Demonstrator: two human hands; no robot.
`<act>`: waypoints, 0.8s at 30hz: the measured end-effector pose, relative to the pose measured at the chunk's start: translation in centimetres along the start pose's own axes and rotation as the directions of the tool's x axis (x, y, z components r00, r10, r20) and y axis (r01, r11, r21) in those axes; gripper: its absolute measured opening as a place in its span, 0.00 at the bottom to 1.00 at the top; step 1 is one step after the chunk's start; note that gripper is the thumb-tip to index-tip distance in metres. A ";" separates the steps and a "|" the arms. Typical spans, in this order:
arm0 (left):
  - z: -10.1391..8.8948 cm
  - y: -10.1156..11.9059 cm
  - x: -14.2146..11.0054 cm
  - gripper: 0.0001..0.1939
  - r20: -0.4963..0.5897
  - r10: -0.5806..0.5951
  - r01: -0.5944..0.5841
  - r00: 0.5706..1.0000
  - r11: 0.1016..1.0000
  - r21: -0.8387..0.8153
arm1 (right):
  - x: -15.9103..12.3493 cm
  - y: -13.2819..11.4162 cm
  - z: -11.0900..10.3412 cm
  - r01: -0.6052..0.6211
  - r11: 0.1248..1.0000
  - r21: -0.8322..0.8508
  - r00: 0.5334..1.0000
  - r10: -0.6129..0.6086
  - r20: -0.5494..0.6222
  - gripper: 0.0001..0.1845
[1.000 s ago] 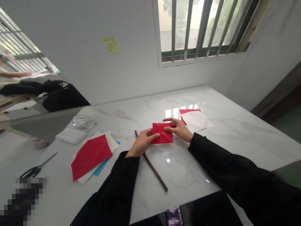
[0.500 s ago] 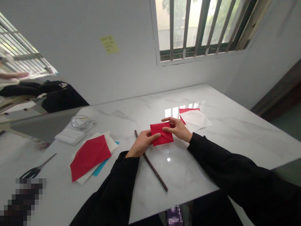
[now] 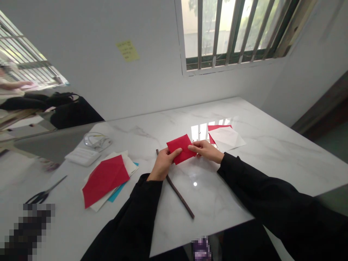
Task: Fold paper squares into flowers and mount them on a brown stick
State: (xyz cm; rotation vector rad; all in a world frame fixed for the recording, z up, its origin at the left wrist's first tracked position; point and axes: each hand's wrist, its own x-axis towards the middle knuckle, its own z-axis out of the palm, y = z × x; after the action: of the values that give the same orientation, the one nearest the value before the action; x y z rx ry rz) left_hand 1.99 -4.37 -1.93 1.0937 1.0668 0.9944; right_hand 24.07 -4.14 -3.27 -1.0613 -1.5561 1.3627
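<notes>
A small folded red paper is held just above the white marble table, tilted with its left corner raised. My left hand pinches its lower left edge, thumb on top. My right hand grips its right edge with fingers closed on it. A thin dark stick lies on the table under my left wrist, running toward the near edge.
A stack of red, white and blue sheets lies at the left, with scissors nearer the left edge. A white box and coiled cable sit behind them. White and red papers lie beyond my right hand.
The red paper has been turned and lifted, so its plain side faces up and it tilts left. Both hands shifted slightly with it.
</notes>
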 end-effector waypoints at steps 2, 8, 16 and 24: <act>0.0 0.2 0.0 0.29 -0.057 0.019 -0.020 0.998 1.000 -0.009 | 0.0 0.0 -0.2 -0.014 0.998 -0.065 0.997 0.019 0.073 0.32; 0.1 0.7 -0.2 0.28 -0.138 0.029 -0.033 0.990 0.999 -0.028 | 0.0 -0.2 -0.3 0.028 0.994 -0.108 0.998 -0.021 0.061 0.35; -0.1 0.4 -0.1 0.28 -0.066 0.035 -0.034 0.997 0.999 0.030 | 0.1 0.1 -0.7 0.060 0.986 -0.155 0.998 -0.055 0.036 0.32; 0.2 0.2 -0.5 0.26 0.140 -0.037 0.012 0.989 0.985 0.173 | 0.2 -0.1 -0.9 -0.008 0.999 0.035 0.999 0.010 -0.052 0.34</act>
State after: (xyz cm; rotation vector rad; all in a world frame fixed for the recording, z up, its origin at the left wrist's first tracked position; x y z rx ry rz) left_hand 2.05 -4.86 -1.65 1.2703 1.0610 0.8026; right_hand 24.82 -3.69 -3.11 -1.0749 -1.4863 1.3532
